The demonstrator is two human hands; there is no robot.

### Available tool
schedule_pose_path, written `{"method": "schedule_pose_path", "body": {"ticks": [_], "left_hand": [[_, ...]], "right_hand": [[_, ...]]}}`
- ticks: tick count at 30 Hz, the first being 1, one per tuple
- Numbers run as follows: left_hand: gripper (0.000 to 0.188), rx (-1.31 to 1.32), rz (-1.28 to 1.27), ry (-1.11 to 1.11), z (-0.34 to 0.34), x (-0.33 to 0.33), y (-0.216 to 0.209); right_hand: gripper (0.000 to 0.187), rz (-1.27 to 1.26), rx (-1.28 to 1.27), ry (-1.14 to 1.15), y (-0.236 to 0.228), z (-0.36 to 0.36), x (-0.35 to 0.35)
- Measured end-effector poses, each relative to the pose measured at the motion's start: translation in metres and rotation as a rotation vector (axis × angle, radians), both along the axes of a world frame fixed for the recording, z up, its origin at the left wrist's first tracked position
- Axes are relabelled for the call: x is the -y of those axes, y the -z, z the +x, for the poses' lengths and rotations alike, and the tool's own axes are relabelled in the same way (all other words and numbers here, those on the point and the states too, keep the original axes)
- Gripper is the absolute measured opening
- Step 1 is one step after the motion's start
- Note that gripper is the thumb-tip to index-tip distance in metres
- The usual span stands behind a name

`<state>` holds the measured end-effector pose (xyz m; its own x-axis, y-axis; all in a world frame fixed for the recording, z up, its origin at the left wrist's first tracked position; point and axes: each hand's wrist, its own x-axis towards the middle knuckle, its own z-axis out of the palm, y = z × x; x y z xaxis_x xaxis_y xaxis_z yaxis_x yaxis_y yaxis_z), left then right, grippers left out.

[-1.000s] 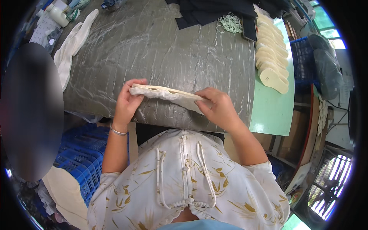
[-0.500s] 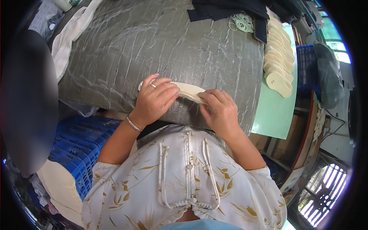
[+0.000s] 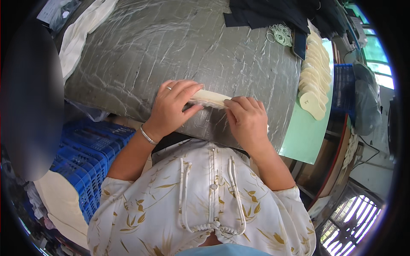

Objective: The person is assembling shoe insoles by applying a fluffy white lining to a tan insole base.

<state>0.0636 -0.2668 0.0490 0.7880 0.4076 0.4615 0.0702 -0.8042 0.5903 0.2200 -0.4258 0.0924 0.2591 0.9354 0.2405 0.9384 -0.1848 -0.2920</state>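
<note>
Near the front edge of the table, a cream insole (image 3: 211, 97) spans the gap between my hands, tilted so that mostly one long side shows. A pale, fuzzy layer runs along its near edge. My left hand (image 3: 171, 106), with a ring and a bracelet at the wrist, grips its left part between bent fingers and thumb. At the other end my right hand (image 3: 249, 121) pinches it, fingertips on top and thumb below. Both palms hide the insole's ends.
Overlapping cream insoles (image 3: 314, 79) lie in a row on a green board (image 3: 299, 138) at the right. Dark cloth (image 3: 265, 13), pale green bands (image 3: 281, 34) and a phone (image 3: 299, 45) sit far right. White fabric (image 3: 81, 38) drapes the left edge; blue crates (image 3: 87, 160) stand below.
My left thumb has come away from the fingers and lies lower along the insole's near edge. My right hand has turned and moved slightly nearer. The view has shifted a little.
</note>
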Motion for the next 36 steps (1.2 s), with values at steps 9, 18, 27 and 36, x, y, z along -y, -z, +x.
{"method": "schedule_pose_path", "body": {"ticks": [9, 18, 27, 36], "left_hand": [[0.022, 0.004, -0.081, -0.025, -0.01, -0.003, 0.016], [0.033, 0.035, -0.222, -0.033, -0.016, -0.003, 0.015], [0.025, 0.045, -0.254, -0.043, -0.035, -0.02, 0.025], [0.024, 0.079, -0.103, -0.039, -0.029, -0.019, 0.025]], "right_hand": [[0.035, -0.033, -0.006, -0.076, -0.002, -0.017, -0.024], [0.007, -0.004, 0.036, -0.133, 0.01, -0.02, -0.045], [0.013, -0.047, 0.043, -0.123, 0.002, -0.017, -0.049], [0.022, -0.019, -0.052, -0.152, -0.008, -0.013, -0.051]]}}
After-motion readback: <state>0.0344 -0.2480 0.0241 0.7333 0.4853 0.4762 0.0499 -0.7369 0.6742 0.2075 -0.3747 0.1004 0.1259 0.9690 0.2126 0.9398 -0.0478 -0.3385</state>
